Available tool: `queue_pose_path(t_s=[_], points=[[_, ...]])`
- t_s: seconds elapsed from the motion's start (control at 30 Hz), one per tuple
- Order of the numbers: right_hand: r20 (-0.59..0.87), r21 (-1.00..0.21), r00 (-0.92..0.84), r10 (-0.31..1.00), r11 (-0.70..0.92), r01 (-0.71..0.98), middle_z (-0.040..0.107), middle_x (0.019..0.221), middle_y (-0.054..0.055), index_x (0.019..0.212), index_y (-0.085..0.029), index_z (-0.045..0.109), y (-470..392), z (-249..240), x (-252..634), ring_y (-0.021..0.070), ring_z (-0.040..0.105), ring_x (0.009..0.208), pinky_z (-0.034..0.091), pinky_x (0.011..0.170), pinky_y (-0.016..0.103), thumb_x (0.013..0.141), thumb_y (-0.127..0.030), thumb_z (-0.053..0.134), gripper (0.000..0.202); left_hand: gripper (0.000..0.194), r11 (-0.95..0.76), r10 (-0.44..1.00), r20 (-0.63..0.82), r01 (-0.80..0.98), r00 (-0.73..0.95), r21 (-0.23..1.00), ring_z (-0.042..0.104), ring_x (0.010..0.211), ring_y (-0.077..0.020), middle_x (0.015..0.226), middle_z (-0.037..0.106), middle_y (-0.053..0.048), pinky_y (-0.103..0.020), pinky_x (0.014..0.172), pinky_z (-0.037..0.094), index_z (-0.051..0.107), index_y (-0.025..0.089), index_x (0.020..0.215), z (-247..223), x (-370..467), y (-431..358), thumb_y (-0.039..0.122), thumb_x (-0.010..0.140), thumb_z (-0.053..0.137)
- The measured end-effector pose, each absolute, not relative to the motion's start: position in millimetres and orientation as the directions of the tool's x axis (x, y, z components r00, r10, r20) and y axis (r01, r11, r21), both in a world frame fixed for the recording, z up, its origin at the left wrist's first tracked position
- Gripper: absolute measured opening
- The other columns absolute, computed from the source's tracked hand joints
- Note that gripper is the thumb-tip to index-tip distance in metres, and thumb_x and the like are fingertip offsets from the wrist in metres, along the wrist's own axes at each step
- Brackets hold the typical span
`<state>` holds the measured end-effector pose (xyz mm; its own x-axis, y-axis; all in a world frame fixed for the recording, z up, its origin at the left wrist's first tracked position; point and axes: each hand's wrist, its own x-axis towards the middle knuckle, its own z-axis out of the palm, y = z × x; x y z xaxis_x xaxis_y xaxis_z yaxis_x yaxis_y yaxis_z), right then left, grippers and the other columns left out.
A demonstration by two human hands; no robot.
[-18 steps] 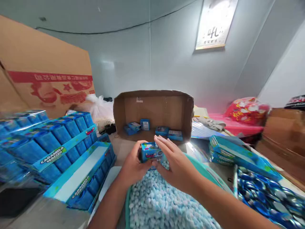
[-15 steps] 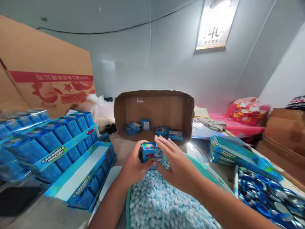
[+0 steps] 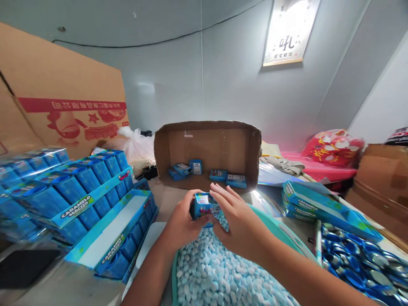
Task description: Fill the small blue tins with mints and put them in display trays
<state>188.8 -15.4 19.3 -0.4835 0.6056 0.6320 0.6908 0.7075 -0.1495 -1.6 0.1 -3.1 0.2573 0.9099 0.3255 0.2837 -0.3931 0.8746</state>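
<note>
Between my hands is a small blue candy tin (image 3: 205,205) with a printed front and a glossy top. My left hand (image 3: 182,219) is closed on its left side, thumb along the lower front. My right hand (image 3: 234,216) rests against the tin's right end with fingers stretched out over its upper edge; part of the tin is hidden behind it. Below both hands, pale blue and white candies (image 3: 223,267) are heaped in a turquoise basin (image 3: 270,223).
Several small blue boxes (image 3: 218,174) lie in an open cardboard box (image 3: 208,144) behind. At left stand filled blue display cartons (image 3: 105,225) and a black flat object (image 3: 27,267). At right are blue metal lids (image 3: 360,263) in a tray and more cartons (image 3: 328,208).
The tin has shifted slightly right and down in view, and its top now shows a bright white reflection. Both hands have kept nearly the same position around it.
</note>
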Motion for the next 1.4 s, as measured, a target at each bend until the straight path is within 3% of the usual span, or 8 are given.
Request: queue_pose_path(t_s=[0.17,0.3,0.43,0.7,0.97,1.13,1.3,1.4], points=[[0.669,-0.213,-0.455,0.588,0.737,0.641,0.043,0.153,0.023,0.143,-0.001,0.047,-14.5,11.5,189.8,0.031,0.038,0.146,0.036,0.119,0.057,0.088,-0.013,0.045,0.056,0.055,-0.395,0.909,0.338,0.243,0.245,0.886,0.065,0.102,-0.0206,0.115,0.066,-0.004,-0.03,0.088,0.051,0.049,0.025,0.128,-3.8,-1.5,1.5,0.039,0.083,0.078],[0.676,-0.395,-0.369,0.638,0.736,0.55,0.041,0.157,0.013,0.155,-0.016,0.032,-15.1,8.6,191.1,0.0248,0.037,0.147,0.039,0.119,0.051,0.089,-0.008,0.04,0.067,0.055,-0.382,0.912,0.338,0.182,0.23,0.906,0.065,0.098,-0.0198,0.111,0.066,-0.004,-0.03,0.086,0.052,0.048,0.024,0.126,-6.0,-2.6,2.8,0.038,0.083,0.078],[0.663,-0.51,-0.313,0.68,0.717,0.475,0.042,0.158,0.006,0.156,-0.026,0.03,-14.2,9.4,194.0,0.0221,0.04,0.145,0.04,0.118,0.047,0.087,-0.006,0.042,0.073,0.055,-0.38,0.912,0.34,0.163,0.23,0.91,0.065,0.101,-0.0202,0.113,0.066,-0.004,-0.031,0.088,0.051,0.048,0.025,0.127,-6.1,-2.8,1.9,0.039,0.083,0.078],[0.68,-0.473,-0.349,0.645,0.75,0.463,0.055,0.147,0.004,0.148,-0.027,0.043,-9.1,16.2,201.6,0.0197,0.049,0.138,0.039,0.119,0.045,0.093,-0.01,0.041,0.057,0.056,-0.289,0.925,0.273,0.024,0.265,0.957,0.063,0.101,-0.0208,0.11,0.065,-0.004,-0.031,0.086,0.051,0.047,0.023,0.125,-3.6,-0.3,1.9,0.034,0.081,0.08],[0.682,-0.515,-0.259,0.684,0.701,0.494,0.068,0.128,0.006,0.126,-0.024,0.062,-3.2,22.5,206.1,0.0207,0.063,0.119,0.054,0.102,0.04,0.098,-0.021,0.045,0.034,0.055,-0.295,0.937,0.274,0.072,0.216,0.953,0.062,0.1,-0.0191,0.111,0.063,-0.003,-0.029,0.086,0.049,0.046,0.022,0.124,-2.6,1.2,1.7,0.036,0.082,0.079],[0.687,-0.539,-0.23,0.689,0.696,0.475,0.07,0.121,0.006,0.115,-0.025,0.065,-4.8,25.0,206.8,0.0212,0.066,0.113,0.055,0.098,0.041,0.096,-0.019,0.044,0.029,0.053,-0.319,0.931,0.292,0.098,0.221,0.943,0.062,0.1,-0.0185,0.111,0.063,-0.003,-0.028,0.085,0.049,0.047,0.022,0.124,-1.2,0.9,0.4,0.034,0.083,0.078],[0.708,-0.559,-0.154,0.69,0.679,0.476,0.069,0.12,0.008,0.118,-0.023,0.064,-1.0,25.5,208.4,0.0212,0.066,0.111,0.055,0.097,0.039,0.094,-0.019,0.048,0.029,0.053,-0.312,0.933,0.289,0.084,0.213,0.946,0.063,0.099,-0.0175,0.109,0.063,-0.001,-0.027,0.084,0.05,0.047,0.023,0.124,-1.0,0.2,0.6,0.035,0.082,0.078],[0.677,-0.558,-0.193,0.71,0.666,0.495,0.07,0.123,0.007,0.121,-0.023,0.064,0.0,23.4,209.7,0.021,0.065,0.115,0.054,0.1,0.039,0.098,-0.022,0.047,0.029,0.052,-0.316,0.931,0.289,0.098,0.224,0.944,0.062,0.099,-0.0173,0.11,0.063,-0.001,-0.027,0.085,0.05,0.048,0.023,0.123,-0.4,-0.1,-0.3,0.034,0.082,0.079]])
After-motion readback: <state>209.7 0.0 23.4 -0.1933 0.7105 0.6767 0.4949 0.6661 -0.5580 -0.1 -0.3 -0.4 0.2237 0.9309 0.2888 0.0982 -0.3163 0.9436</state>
